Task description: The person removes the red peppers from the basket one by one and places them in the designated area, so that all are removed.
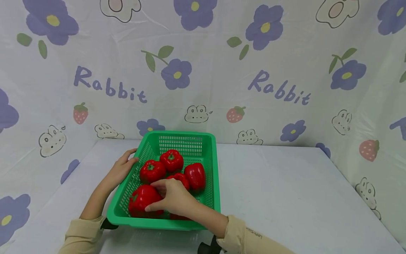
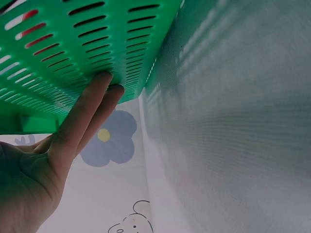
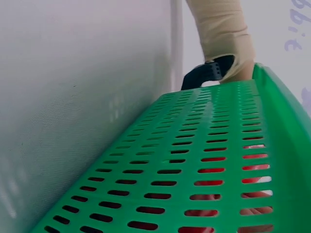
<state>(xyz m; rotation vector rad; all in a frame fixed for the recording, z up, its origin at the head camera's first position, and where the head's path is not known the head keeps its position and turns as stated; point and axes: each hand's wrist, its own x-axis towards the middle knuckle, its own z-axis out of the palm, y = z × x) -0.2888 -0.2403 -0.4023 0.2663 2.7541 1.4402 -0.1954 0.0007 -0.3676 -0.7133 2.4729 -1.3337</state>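
A green slotted plastic basket (image 1: 216,176) holds several red bell peppers. Over its front part, my right hand (image 1: 177,197) spans the front-left bell pepper (image 1: 141,203), thumb low on it and fingertips at its upper side. My left hand (image 1: 122,168) is at the basket's left side, thumb at the rim. Seen from the left wrist, two straight fingers (image 2: 80,114) press the outside of the slotted wall (image 2: 92,43). From the right wrist, the basket's slotted wall (image 3: 184,160) hides most of the right hand; red shows through the slots.
Beneath the basket is a white-covered table (image 1: 285,187). A white cloth (image 1: 219,74) printed with flowers, rabbits and strawberries hangs behind it. Two peppers (image 1: 171,160) lie at the back of the basket, another pepper (image 1: 195,176) at its right. Black straps show by both cuffs.
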